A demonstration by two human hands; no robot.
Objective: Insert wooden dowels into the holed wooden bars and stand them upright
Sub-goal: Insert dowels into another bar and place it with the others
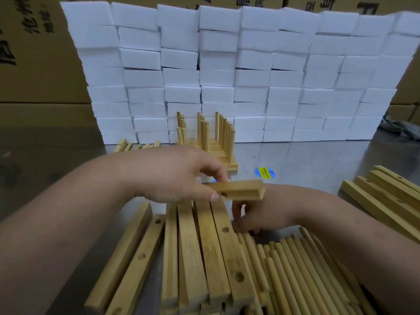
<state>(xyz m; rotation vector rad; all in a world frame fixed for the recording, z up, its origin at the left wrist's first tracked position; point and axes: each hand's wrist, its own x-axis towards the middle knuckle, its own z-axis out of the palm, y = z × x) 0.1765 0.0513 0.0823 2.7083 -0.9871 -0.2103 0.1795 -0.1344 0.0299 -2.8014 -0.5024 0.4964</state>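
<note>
Across the far side I see a wall of stacked white foam blocks [227, 71], with printed cardboard boxes [34, 53] behind it. The grey metal table [306, 160] runs from there to the near edge. Nearest me, a pile of holed wooden bars [204, 258] lies lengthwise, and just to its right lies a heap of loose wooden dowels [295, 269]. A second stack of bars [386, 196] sits at the right edge. In front of the foam, finished bars with upright dowels [211, 137] stand in rows.

My left hand [172, 173] hovers above the pile, thumb and fingers pinching the left end of one holed bar [241, 189], held level in the air. My right hand [261, 214] is under that bar, its fingers curled down onto the far ends of the dowels; I cannot tell whether they grip one. A blue and yellow sticker [264, 172] lies on the table beyond.
</note>
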